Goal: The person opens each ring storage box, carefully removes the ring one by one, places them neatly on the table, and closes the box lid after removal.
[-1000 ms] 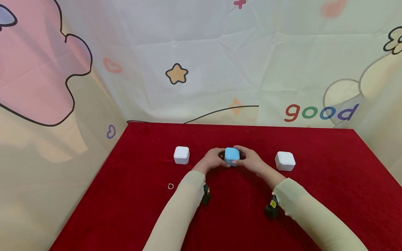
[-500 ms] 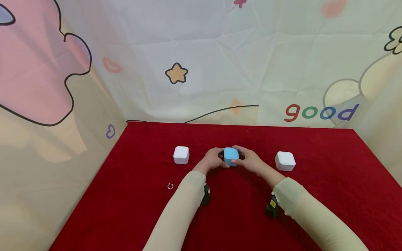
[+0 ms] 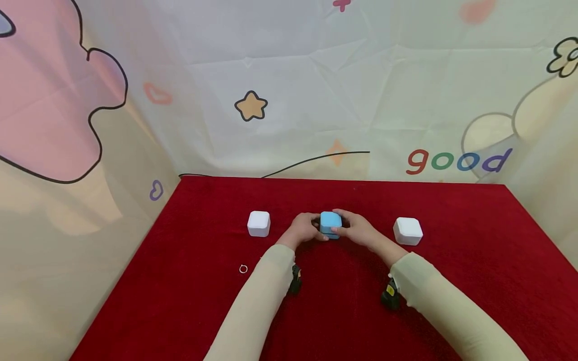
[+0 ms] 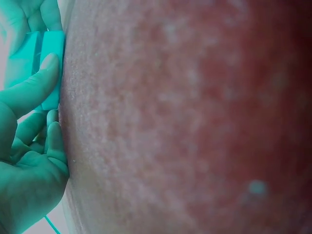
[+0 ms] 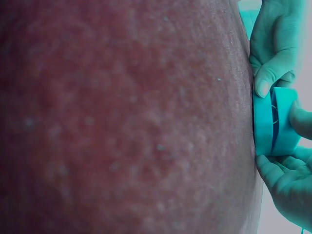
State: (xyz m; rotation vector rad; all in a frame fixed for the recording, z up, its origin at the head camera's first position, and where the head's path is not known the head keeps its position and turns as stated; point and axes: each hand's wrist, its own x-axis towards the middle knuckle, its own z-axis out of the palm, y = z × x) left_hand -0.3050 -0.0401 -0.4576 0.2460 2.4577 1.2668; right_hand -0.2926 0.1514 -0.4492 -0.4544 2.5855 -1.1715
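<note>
A small light-blue jewelry box (image 3: 331, 222) with rounded corners stands on the red cloth between both hands. In the right wrist view its lid (image 5: 286, 131) is parted from the base (image 5: 263, 124) by a narrow gap, with a thin curved line in it too small to identify. My left hand (image 3: 301, 229) grips the base from the left, thumb on its near side. From the right, my right hand (image 3: 358, 230) holds the box, its thumb on the lid. A small ring-shaped item (image 3: 243, 268) lies on the cloth to the left of my left forearm.
One white box (image 3: 259, 223) stands left of the hands, another white box (image 3: 408, 231) to the right. Red cloth (image 3: 343, 311) covers the table. A printed curtain (image 3: 307, 100) hangs behind the table's back edge.
A gap now shows between the blue jewelry box's lid and base, the lid slightly raised. Both hands keep their hold. The head view has shifted a little.
</note>
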